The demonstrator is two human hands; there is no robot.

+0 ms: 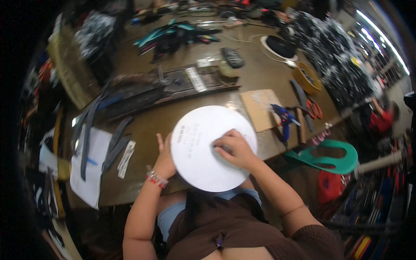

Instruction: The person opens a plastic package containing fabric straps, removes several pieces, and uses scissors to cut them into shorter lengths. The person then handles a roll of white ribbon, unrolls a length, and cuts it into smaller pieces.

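A round white disc (208, 162) bearing small writing lies before me at the near edge of the brown worktable (146, 162). My left hand (166, 159) holds the disc at its left rim, with part of the fingers hidden beneath it. Over the right half of the disc, my right hand (235, 149) grips a small dark object (224, 148) between thumb and fingers; its kind is unclear. To the right, a blue hot glue gun (284, 122) rests by a tan board (260, 107).
Orange-handled scissors (314, 109), a yellow round container (307, 78) and a hammer-like tool (300, 125) lie at right. Paper sheets (89, 175) and dark strips (86, 149) are at left. A green stool (344, 162) stands right; farther off is a person in red (382, 122).
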